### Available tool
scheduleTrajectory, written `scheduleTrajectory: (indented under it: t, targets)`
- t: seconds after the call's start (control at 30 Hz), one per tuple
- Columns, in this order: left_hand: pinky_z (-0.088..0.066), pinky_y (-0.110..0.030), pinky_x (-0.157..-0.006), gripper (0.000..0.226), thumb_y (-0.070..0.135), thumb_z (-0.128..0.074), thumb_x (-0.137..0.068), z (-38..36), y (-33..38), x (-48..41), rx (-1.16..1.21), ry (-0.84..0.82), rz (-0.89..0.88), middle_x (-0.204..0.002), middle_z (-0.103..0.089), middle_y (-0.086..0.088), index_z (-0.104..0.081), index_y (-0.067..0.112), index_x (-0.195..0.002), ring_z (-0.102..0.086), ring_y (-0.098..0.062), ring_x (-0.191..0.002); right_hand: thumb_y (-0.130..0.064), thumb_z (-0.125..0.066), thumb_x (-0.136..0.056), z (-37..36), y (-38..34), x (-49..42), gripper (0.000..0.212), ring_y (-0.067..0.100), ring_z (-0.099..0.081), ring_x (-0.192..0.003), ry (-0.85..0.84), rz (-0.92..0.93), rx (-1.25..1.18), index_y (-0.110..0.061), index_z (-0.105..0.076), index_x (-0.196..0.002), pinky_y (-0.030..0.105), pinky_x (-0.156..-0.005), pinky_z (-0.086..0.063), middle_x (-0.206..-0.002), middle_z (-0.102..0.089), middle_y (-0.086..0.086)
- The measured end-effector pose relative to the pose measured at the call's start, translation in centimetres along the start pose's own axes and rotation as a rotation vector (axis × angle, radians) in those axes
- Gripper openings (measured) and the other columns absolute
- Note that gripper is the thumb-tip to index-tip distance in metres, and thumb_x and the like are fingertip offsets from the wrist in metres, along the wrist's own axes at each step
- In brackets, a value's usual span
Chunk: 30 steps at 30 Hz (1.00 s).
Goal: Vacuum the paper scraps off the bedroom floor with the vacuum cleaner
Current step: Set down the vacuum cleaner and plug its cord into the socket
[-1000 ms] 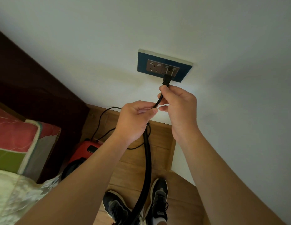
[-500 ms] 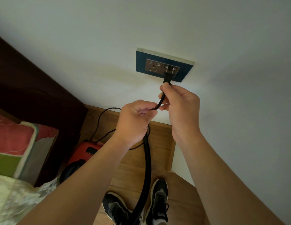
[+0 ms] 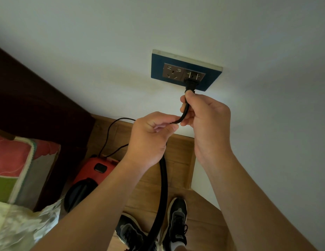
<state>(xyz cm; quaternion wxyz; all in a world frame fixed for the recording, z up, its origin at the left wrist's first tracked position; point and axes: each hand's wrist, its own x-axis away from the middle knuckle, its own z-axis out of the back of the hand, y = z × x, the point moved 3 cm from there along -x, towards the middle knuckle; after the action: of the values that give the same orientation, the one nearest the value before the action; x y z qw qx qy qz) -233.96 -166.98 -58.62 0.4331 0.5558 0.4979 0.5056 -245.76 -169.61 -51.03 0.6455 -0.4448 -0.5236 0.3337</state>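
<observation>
Hands meet just below a blue socket plate (image 3: 158,69) on the white wall (image 3: 248,42). The black plug (image 3: 190,85) sits against the plate's right-hand outlet; how deep it goes cannot be told. The right hand (image 3: 207,120) holds the power cord (image 3: 184,114) right under the plug, its fingers curled round it. The left hand (image 3: 149,140) pinches the same cord a little lower, between thumb and bent fingers, so that only a short bend of cord shows between the two hands.

A thick black hose (image 3: 162,187) drops from beneath the left hand to the floor between the person's shoes (image 3: 178,220); whether that hand also holds it cannot be told. The red vacuum cleaner (image 3: 92,171) stands on the wooden floor (image 3: 179,178) at the left, squeezed between the dark headboard (image 3: 40,105) and the wooden skirting board (image 3: 183,147), with the thin cord looping up from its far end. The bed (image 3: 16,223), with a patterned pillow (image 3: 13,165), fills the near left corner. Open floor is a narrow strip between the bed's edge and the wall, and a wall corner juts in on the right.
</observation>
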Motion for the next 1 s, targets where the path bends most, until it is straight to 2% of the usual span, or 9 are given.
scheduleTrajectory:
  t: [0.27,0.4,0.47,0.53,0.67,0.77,0.9,1.0]
  targets:
    - [-0.058,-0.053,-0.091,0.025,-0.007,-0.068,-0.09,-0.2,0.5,-0.1,-0.037,0.001,-0.037,-0.1,-0.077,-0.011,-0.076,0.015,-0.1,-0.074,-0.028,-0.098,-0.02,-0.063,-0.098,0.1,0.1,-0.2,0.031,0.008,-0.057,-0.059,-0.017,0.053,0.02,-0.016,-0.074,-0.069,0.024,-0.059,-0.053,-0.059,-0.062,-0.003]
    - [-0.058,-0.055,-0.091,0.019,0.0,-0.07,-0.089,-0.3,0.4,0.2,0.004,0.011,-0.035,-0.1,-0.076,-0.012,-0.077,0.012,-0.102,-0.074,-0.029,-0.098,-0.022,-0.064,-0.098,-0.1,0.2,-0.3,0.033,0.009,-0.057,-0.058,0.002,0.081,0.051,-0.018,-0.073,-0.067,0.031,-0.063,-0.052,-0.057,-0.061,-0.005]
    - [-0.058,-0.055,-0.091,0.017,0.007,-0.07,-0.088,-0.2,0.6,0.3,0.039,0.028,-0.026,-0.1,-0.076,-0.013,-0.078,0.014,-0.101,-0.073,-0.031,-0.099,-0.023,-0.064,-0.098,-0.3,-0.1,-0.4,0.032,0.008,-0.055,-0.054,0.015,0.063,0.015,-0.018,-0.073,-0.068,0.025,-0.057,-0.05,-0.057,-0.061,-0.006]
    - [-0.059,-0.052,-0.09,0.018,0.006,-0.069,-0.087,-0.3,1.0,0.1,0.025,0.032,-0.03,-0.099,-0.076,-0.012,-0.079,0.016,-0.098,-0.073,-0.03,-0.098,-0.023,-0.064,-0.098,-0.3,-0.3,-0.7,0.033,0.007,-0.054,-0.051,0.029,0.055,-0.012,-0.017,-0.073,-0.068,0.021,-0.051,-0.048,-0.056,-0.06,-0.005]
    - [-0.059,-0.051,-0.09,0.024,0.005,-0.07,-0.086,-0.6,1.3,0.2,0.025,0.041,-0.015,-0.096,-0.077,-0.008,-0.077,0.024,-0.098,-0.074,-0.028,-0.095,-0.022,-0.067,-0.096,-0.3,-0.4,-0.9,0.031,0.007,-0.053,-0.051,0.06,0.048,-0.023,-0.015,-0.073,-0.067,0.018,-0.049,-0.047,-0.055,-0.059,-0.003]
    - [-0.058,-0.054,-0.09,0.02,0.007,-0.069,-0.087,-0.7,1.1,0.8,0.006,0.041,-0.006,-0.099,-0.077,-0.011,-0.077,0.019,-0.101,-0.074,-0.029,-0.096,-0.022,-0.069,-0.095,-0.5,-0.3,-0.9,0.031,0.006,-0.053,-0.054,0.099,0.025,-0.027,-0.016,-0.072,-0.064,0.018,-0.051,-0.046,-0.055,-0.059,-0.004]
    - [-0.061,-0.047,-0.087,0.022,0.007,-0.072,-0.091,-0.4,1.5,1.7,-0.044,0.041,0.045,-0.097,-0.078,-0.003,-0.076,0.025,-0.102,-0.075,-0.021,-0.093,-0.027,-0.069,-0.095,-0.8,-0.2,-0.7,0.029,0.005,-0.062,-0.062,0.137,-0.014,-0.009,-0.023,-0.072,-0.066,0.025,-0.068,-0.054,-0.058,-0.064,-0.009]
    - [-0.062,-0.041,-0.083,0.027,0.006,-0.072,-0.09,0.1,2.3,2.1,-0.092,0.065,0.087,-0.089,-0.078,0.004,-0.074,0.032,-0.096,-0.074,-0.014,-0.086,-0.029,-0.067,-0.096,-0.9,-0.5,-0.3,0.029,0.006,-0.063,-0.066,0.139,-0.019,0.031,-0.024,-0.072,-0.068,0.03,-0.076,-0.055,-0.059,-0.065,-0.01]
